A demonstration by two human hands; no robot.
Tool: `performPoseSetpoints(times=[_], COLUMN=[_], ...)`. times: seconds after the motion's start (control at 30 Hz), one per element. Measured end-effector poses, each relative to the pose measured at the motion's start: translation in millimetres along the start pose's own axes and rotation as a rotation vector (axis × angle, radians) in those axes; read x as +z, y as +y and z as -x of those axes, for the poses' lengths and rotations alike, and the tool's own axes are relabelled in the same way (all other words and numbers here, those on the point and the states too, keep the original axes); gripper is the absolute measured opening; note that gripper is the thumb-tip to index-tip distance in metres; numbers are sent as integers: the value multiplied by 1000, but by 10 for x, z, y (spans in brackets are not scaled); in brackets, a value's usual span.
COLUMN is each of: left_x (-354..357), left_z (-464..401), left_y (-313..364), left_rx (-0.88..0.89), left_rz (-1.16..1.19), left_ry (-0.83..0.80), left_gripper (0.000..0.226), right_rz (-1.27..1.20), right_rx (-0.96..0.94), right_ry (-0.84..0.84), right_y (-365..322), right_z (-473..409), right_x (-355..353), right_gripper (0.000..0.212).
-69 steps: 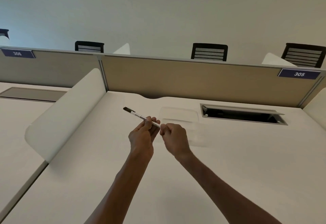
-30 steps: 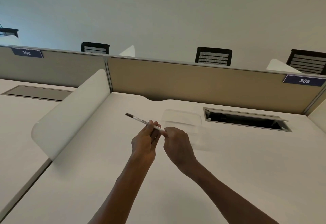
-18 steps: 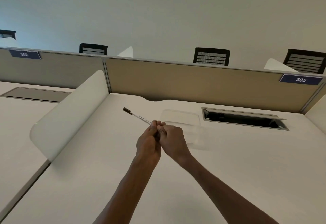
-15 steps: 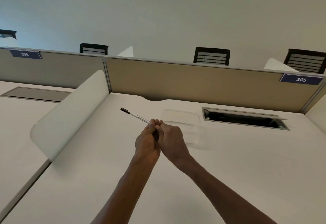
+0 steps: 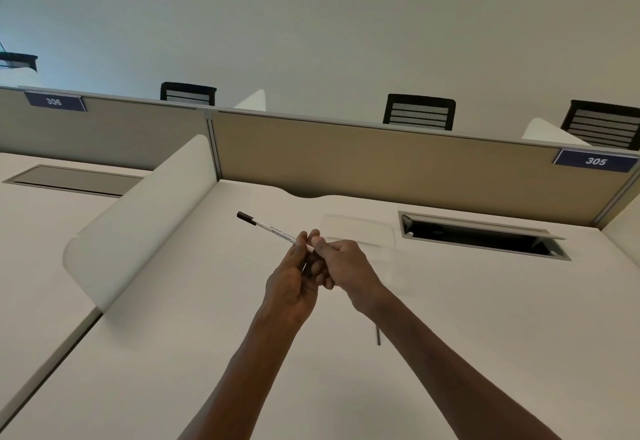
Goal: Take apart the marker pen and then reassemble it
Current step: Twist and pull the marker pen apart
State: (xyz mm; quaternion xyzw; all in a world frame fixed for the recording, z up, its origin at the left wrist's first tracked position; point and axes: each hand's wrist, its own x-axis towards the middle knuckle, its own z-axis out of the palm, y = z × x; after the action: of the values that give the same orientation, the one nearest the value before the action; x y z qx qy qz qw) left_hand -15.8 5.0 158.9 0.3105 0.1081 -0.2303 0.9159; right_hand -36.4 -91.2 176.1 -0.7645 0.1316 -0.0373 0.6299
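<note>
Two hands are working on the near end of the pen.

The left hand (image 5: 292, 287) is pinching the pen (image 5: 273, 230) by its white middle, fingers closed on it, up over the desk (image 5: 485, 318). The dark tip is pointing far and left. The right hand (image 5: 344, 268) is closing its fingertips on the near end, likely pulling or pushing a part; I cannot tell which. Next, it needs a straight, steady push or pull along the pen. Half a second ago the hands were pressed tighter together; now they are parting a little. A thin dark stick (image 5: 378, 335) is now lying on the desk.
</note>
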Motion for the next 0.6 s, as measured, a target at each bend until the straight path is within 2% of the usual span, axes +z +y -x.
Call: performPoseSetpoints(times=[0.2, 0.27, 0.33, 0.37, 0.43, 0.47, 0.5, 0.53, 0.6], left_x=[-50, -117, -184, -225, -311, -353, -382, -417, -460], left_z=[19, 43, 94, 102, 112, 102, 81, 39, -39], left_y=[-37, -14, 7, 13, 46, 70, 99, 133, 199], left_rx=[16, 45, 135, 262, 702, 919, 1070, 1154, 1207], left_rz=[-135, -323, -605, -792, -1163, -1277, -1375, -1475, -1675], left_ry=[41, 60, 98, 145, 205, 134, 21, -92, -227], left_gripper=[25, 30, 27, 23, 11, 7, 13, 23, 37], right_rz=[-33, 30, 100, 127, 160, 177, 194, 208, 228], right_rx=[44, 31, 2, -7, -14, -15, -17, -19, -29], right_ry=[1, 19, 40, 46, 36, 20, -2, -24, -64], right_y=[25, 30, 52, 61, 65, 63, 60, 55, 52], right_z=[8, 1, -16, -21, -22, -19, -15, -7, 10], right_x=[-42, -73, -111, -133, -176, -195, -210, -223, -248], right_gripper=[35, 36, 36, 36, 36, 36, 36, 35, 35])
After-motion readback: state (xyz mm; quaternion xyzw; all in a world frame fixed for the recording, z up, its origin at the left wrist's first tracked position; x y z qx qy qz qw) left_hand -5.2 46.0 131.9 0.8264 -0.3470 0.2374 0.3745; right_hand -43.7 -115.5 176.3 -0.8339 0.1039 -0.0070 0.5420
